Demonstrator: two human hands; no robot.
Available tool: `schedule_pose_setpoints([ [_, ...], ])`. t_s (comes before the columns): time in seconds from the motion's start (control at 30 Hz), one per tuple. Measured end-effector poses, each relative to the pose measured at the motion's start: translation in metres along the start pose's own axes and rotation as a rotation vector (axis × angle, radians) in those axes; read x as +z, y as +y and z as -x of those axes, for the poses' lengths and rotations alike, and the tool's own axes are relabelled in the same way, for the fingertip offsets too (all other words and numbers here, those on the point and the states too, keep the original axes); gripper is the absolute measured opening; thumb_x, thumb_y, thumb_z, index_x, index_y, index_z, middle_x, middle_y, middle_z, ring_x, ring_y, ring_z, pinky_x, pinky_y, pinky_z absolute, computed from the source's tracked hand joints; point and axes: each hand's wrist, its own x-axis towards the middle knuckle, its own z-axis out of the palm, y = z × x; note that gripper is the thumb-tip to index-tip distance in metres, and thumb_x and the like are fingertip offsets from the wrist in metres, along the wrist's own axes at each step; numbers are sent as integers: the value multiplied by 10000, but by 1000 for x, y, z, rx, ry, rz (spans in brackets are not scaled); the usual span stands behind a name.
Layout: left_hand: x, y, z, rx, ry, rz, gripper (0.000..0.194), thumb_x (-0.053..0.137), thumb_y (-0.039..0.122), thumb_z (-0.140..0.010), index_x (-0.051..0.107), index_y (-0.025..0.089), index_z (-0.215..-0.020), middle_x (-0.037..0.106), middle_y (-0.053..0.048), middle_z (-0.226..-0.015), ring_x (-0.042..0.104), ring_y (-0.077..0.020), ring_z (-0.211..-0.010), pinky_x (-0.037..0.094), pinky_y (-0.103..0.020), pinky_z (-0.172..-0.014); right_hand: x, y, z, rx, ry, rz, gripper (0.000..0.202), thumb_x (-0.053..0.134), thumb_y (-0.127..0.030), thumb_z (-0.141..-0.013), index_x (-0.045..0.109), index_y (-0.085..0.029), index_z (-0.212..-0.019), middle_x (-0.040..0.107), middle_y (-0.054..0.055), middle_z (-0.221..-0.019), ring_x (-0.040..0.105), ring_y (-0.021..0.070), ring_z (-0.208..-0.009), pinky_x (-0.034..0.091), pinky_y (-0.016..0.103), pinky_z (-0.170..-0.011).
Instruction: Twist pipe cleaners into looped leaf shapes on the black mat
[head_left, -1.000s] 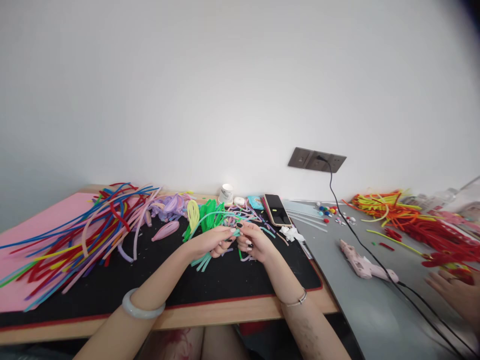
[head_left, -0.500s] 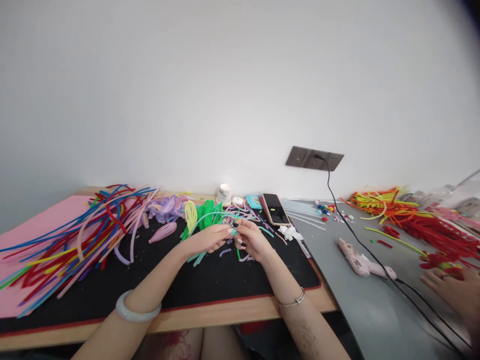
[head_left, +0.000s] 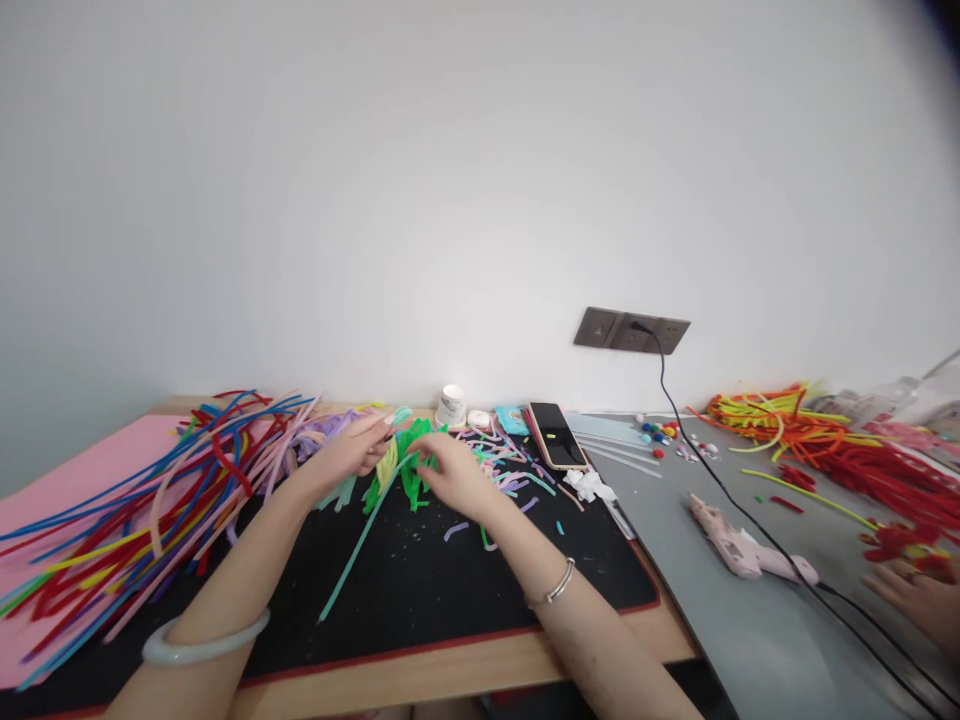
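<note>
My right hand (head_left: 454,470) is closed in a pinch on one end of a teal pipe cleaner (head_left: 360,553), which slants down to the left over the black mat (head_left: 450,590). My left hand (head_left: 352,450) is closed, with a small light-teal looped pipe cleaner piece (head_left: 402,413) at its fingertips. Whether that piece joins the long one is not clear. Behind and between the hands lie a green pipe cleaner bundle (head_left: 412,490) and a yellow bundle (head_left: 385,466), partly covered.
Many coloured pipe cleaners (head_left: 217,470) lie at the left, and cut scraps (head_left: 510,465) at centre. A paper cup (head_left: 451,407) and phone (head_left: 556,437) stand near the wall. On the grey table are a glue gun (head_left: 742,540), its cord, and another person's hand (head_left: 919,600).
My hands have moved apart, the left one going left and up. The teal pipe cleaner, arched above them before, now hangs straight down leftward from my right hand.
</note>
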Motion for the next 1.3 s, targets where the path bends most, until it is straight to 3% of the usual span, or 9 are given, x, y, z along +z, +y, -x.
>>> schedule_pose_setpoints([
  [0.07,-5,-6,0,48,21,88,293,459,436,-844,379,197,-694,245,76,-538,141,-42,-410,76,-194,-406,18,-6,3,-229,-123,254,284,565,-92,-745,563,-187,-1013,569,61,-1040,494,179,-897,397,309,-805],
  [0.13,-6,-9,2,64,16,180,290,422,408,-872,367,193,-686,223,76,-538,125,-41,-418,84,-189,-408,35,-11,6,-347,-205,423,228,553,-125,-783,584,-187,-1000,577,62,-1017,475,186,-886,388,317,-802],
  [0.3,-12,-3,5,83,5,364,312,351,365,-912,355,185,-658,167,67,-538,66,-49,-445,82,-186,-396,48,-13,7,-370,-165,478,155,462,-195,-878,617,-203,-891,619,60,-952,476,199,-915,387,324,-755],
  [0.4,-20,2,7,141,24,404,306,359,345,-910,371,180,-653,165,65,-539,62,-50,-443,81,-174,-385,31,-12,4,-299,35,263,183,446,-208,-890,629,-214,-906,655,47,-912,500,197,-941,391,336,-829],
  [0.6,-16,0,6,204,19,423,242,463,339,-865,409,182,-688,208,76,-539,111,-41,-410,107,-161,-372,-24,-20,-1,-10,662,-41,194,452,-217,-876,634,-173,-927,648,80,-862,572,183,-811,441,323,-755],
  [0.77,6,-8,0,197,99,313,245,466,417,-848,434,189,-767,223,84,-542,159,-36,-392,114,-158,-375,-65,-29,2,23,863,-27,251,440,-240,-877,633,-184,-1028,617,48,-819,559,147,-727,442,287,-688],
  [0.87,16,-14,-4,237,126,235,264,454,450,-848,448,189,-805,238,86,-550,174,-33,-388,118,-156,-376,-72,-29,9,-17,763,120,241,460,-235,-869,666,-195,-988,602,32,-745,544,147,-695,432,286,-683],
  [1.03,28,-18,-7,258,164,205,266,442,461,-851,448,195,-851,242,88,-559,187,-31,-389,125,-150,-381,-51,-12,20,-5,490,248,240,462,-227,-876,693,-197,-935,632,66,-761,567,170,-726,428,293,-699],
  [1.3,30,-17,-7,287,291,231,243,442,442,-852,437,201,-880,266,84,-576,209,-28,-391,139,-147,-376,-34,-1,26,-67,398,148,243,467,-205,-870,679,-223,-987,660,76,-867,592,185,-834,446,304,-765],
])
